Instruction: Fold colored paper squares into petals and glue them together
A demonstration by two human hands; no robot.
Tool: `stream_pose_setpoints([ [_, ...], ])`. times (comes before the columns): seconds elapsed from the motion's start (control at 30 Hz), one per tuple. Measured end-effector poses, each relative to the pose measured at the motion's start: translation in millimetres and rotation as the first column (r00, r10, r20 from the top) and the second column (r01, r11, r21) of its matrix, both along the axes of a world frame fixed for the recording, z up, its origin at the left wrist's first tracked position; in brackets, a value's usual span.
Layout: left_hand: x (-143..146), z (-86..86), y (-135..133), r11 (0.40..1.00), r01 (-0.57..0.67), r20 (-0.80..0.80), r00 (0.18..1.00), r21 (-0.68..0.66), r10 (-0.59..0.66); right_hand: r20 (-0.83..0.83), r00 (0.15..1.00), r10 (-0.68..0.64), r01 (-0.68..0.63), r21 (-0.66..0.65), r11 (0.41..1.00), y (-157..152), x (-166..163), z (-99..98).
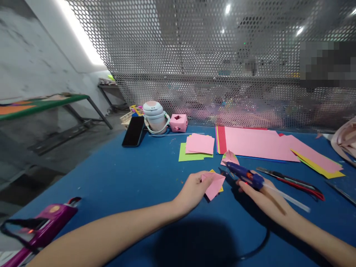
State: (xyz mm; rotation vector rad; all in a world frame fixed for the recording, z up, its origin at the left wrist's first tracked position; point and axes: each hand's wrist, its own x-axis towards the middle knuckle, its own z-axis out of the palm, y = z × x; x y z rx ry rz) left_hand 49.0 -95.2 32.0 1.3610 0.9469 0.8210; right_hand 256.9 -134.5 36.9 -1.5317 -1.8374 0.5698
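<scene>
Between the thumb and fingers of my left hand (194,193) is a folded pink paper piece (215,189), with yellow showing at its edges. My right hand (258,193) grips a blue hot glue gun (244,173), a clear glue stick (292,200) jutting from its back. The nozzle points left, above and to the right of the folded paper and apart from it. Just behind the nozzle, another folded pink paper piece (229,157) with green edges stands on the blue table (133,193). The trigger fingers are partly hidden by the gun.
Pink and green paper squares (199,144) lie ahead, with long coloured sheets (250,142) to the right. A cutter knife (292,181) rests right of my right hand. Behind are a phone (134,131), a white jar (155,116) and a pink paper cube (178,123). A purple power strip (50,226) sits lower left.
</scene>
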Motion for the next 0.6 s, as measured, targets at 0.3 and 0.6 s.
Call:
stream_pose_setpoints([
  [0.3, 0.1, 1.0, 3.9, 0.997, -0.009, -0.080, 0.997, 0.074, 0.015, 0.061, 0.970, 0.236, -0.240, 0.077, 0.968, -26.5, -14.2, 12.7],
  [0.6, 0.6, -2.1, -2.3, 0.989, 0.000, -0.140, 0.990, 0.151, 0.021, 0.309, 0.925, 0.222, -0.287, 0.184, 0.940, -23.1, -11.8, 13.7],
])
